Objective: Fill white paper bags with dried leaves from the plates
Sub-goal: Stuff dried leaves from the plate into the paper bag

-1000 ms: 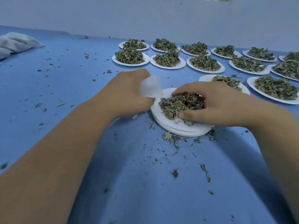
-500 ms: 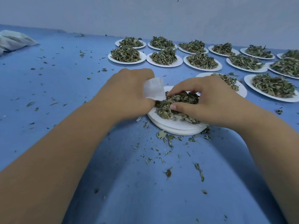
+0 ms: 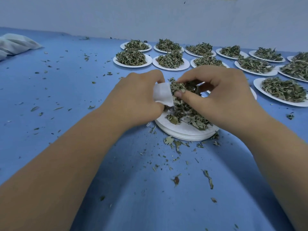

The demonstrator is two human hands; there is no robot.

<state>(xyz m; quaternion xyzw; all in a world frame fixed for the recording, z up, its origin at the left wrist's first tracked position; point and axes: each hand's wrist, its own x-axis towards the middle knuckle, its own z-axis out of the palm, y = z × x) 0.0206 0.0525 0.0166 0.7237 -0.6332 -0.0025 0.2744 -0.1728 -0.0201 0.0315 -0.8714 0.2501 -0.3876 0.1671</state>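
At the middle of the blue cloth-covered worktop (image 3: pixel 50 90), a stack of round white paper plates (image 3: pixel 185 132) carries a loose heap of dried green leaves (image 3: pixel 186 112). The left hand (image 3: pixel 136 99) grips a small white paper bag (image 3: pixel 162 95) just above the stack's left edge, its fingers curled round the bag. The right hand (image 3: pixel 221 95) pinches a clump of the leaves between thumb and fingers, pressed against the bag's right side. Leaf crumbs (image 3: pixel 176 145) lie scattered on the cloth in front of the stack. Beyond the hands, rows of round white plates heaped with dried leaves (image 3: pixel 132 58) stretch to the right along the pale wall (image 3: pixel 150 17). A pile of filled white bags (image 3: pixel 15 45) lies at the far left.
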